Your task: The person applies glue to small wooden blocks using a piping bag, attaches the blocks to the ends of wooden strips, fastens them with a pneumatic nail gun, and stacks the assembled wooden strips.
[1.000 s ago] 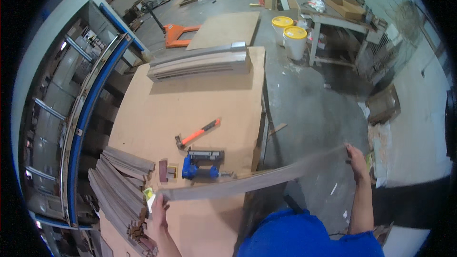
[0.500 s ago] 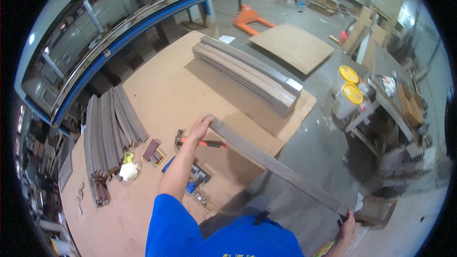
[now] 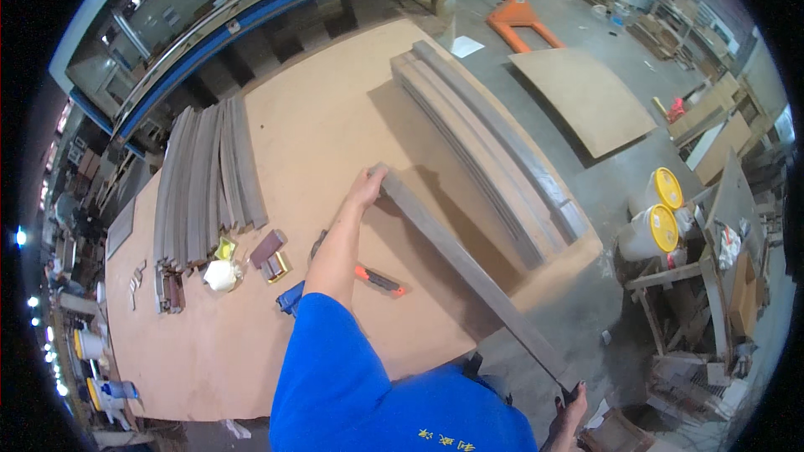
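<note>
A long, narrow grey-brown wooden strip [image 3: 469, 272] is held between my two hands, slanting across the table's right part. My left hand [image 3: 368, 186] is closed round its far end, over the tabletop [image 3: 327, 109]. At the near end, past the table's edge, my right hand [image 3: 572, 408] grips the strip; something dark shows at its fingers. Below my left forearm lies a hammer with an orange and black handle [image 3: 381, 280], its head partly hidden by the arm. A blue tool [image 3: 291, 297] is mostly covered by my sleeve.
Similar strips lie in a stack [image 3: 477, 142] along the table's right side and in a fanned pile [image 3: 197, 184] at left. Beside that pile are a white crumpled item [image 3: 222, 274] and a dark red block [image 3: 268, 247]. Yellow-lidded buckets [image 3: 653, 230] and an orange pallet jack [image 3: 515, 21] stand on the floor.
The view has turned, so the table and stacks sit differently in the picture. The strip now slants more steeply. Both hands keep hold of it.
</note>
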The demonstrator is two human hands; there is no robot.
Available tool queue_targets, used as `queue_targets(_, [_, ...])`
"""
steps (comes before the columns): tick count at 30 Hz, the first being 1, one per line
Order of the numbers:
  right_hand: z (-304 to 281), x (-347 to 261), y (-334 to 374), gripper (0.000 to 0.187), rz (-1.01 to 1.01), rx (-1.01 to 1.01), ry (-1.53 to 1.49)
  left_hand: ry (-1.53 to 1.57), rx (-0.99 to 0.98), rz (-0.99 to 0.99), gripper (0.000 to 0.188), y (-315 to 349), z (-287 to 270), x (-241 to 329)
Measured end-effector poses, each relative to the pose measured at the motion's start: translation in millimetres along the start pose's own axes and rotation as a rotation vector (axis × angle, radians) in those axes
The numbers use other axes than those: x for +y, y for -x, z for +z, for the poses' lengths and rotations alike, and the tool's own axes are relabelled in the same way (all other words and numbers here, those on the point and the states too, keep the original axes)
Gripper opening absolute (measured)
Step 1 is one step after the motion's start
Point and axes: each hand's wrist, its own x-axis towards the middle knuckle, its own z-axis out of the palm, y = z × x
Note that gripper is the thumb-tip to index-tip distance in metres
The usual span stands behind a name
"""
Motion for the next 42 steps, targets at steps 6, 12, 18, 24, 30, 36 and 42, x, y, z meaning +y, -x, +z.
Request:
queue_targets(6, [28,-7,-17,0.051,-0.014,-0.037,0.047,0.052,0.076,0.000,0.063,-26,-16,-12])
queue_targets(12, [27,-36,-4,0.054,-0.351,-0.074,0.360,0.040,0.124,-0.048,0.069,-20,-22,-14])
queue_targets(18, [20,-80,9,0.069,-0.931,-0.383,0.902,0.000,0.080,-0.059,0.060,-5,-20,13])
queue_targets(24, [22,-82,-4,0.065,-0.868,-0.460,0.938,0.027,0.019,-0.126,0.058,-4,-40,11])
queue_targets(30, [14,-97,-3,0.059,-0.988,-0.391,1.042,0.061,0.085,-0.077,0.056,2,-25,21])
queue_targets(36, [21,-117,16,0.056,-0.971,-0.359,1.044,-0.001,0.184,-0.066,0.053,15,-51,33])
queue_targets(42, [20,-143,19,0.061,-0.935,-0.311,0.911,0.584,0.091,0.069,0.045,22,-14,132])
